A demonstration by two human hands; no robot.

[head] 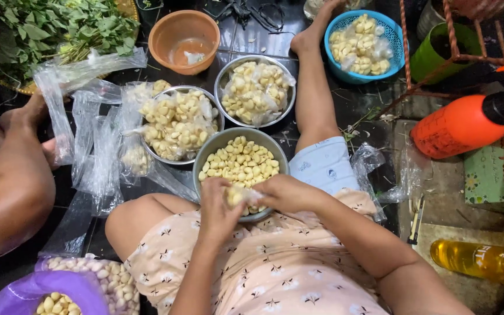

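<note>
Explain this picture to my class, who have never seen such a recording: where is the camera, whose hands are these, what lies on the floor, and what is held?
There is no machine here. One camera sits on a person's head and looks down, so the two arms reaching in from the bottom are that person's own. The left hand and right hand meet over a grey metal bowl of pale peeled cloves and together hold a small clear bag with some cloves in it. Two more metal bowls hold filled bags, as does a blue basket. An orange bowl stands behind them, nearly empty. Empty clear bags lie on the dark floor to the left, below a heap of green leaves. The arm at the left edge belongs to another person. On the right lie an orange spray bottle and a bottle of yellow liquid.
</note>
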